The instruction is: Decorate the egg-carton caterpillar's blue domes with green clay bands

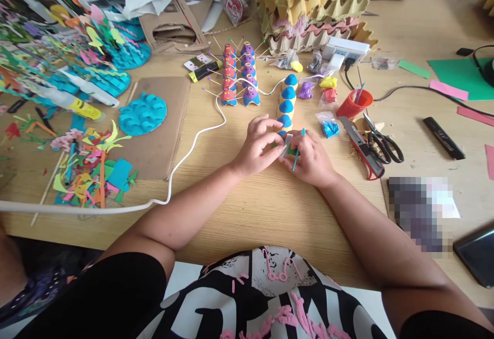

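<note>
A strip of egg-carton cups capped with blue domes stands in front of me, its near end partly hidden by my hands. My left hand pinches a small shiny clear piece, perhaps a plastic packet, between thumb and fingers. Close beside it, my right hand is closed around a thin blue stick. A bit of green shows between the hands, too covered to name. Beyond to the left are two painted egg-carton strips, one red and one purple, with pins sticking out.
Clay packets, including a blue one, a red cup, a box cutter and scissors lie to the right. A white cable crosses the left side near paper scraps. Egg trays are stacked behind.
</note>
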Tool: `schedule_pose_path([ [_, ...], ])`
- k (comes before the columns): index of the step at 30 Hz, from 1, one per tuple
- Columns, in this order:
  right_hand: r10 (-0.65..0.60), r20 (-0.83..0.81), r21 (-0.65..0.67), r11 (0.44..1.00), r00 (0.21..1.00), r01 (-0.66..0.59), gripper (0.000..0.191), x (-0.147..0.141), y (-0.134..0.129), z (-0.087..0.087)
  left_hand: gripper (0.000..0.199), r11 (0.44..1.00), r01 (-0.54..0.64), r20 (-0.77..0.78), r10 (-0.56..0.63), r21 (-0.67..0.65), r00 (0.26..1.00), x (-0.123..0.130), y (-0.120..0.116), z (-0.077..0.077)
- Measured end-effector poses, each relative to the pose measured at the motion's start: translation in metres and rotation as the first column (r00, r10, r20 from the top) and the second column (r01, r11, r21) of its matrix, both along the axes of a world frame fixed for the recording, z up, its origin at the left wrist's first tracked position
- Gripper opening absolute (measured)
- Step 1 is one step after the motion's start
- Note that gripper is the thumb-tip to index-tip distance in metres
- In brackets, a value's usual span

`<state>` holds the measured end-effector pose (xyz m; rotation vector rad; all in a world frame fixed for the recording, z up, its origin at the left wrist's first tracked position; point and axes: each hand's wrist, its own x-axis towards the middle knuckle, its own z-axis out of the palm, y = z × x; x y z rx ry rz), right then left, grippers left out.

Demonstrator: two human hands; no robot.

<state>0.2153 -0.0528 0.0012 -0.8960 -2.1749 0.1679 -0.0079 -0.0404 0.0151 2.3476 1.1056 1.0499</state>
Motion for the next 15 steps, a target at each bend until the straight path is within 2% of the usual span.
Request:
schedule_pose_path([
  [9, -0.005, 0.076, 0.0, 1.0, 0.997, 0.005, 0.032, 0.0, -0.0036, 0.0063, 0.009, 0.999, -0.035, -0.056, 0.037, 0.039, 0.998, 0.0009, -0.0009, 0.0011],
  [15, 0.007, 0.076, 0.007, 1.0, 0.997, -0.008, 0.03, 0.0015, -0.0029, 0.0062, 0.011, 1.0, 0.028, -0.033, -0.028, -0.001, 0.999, -0.0013, -0.0001, 0.0002],
])
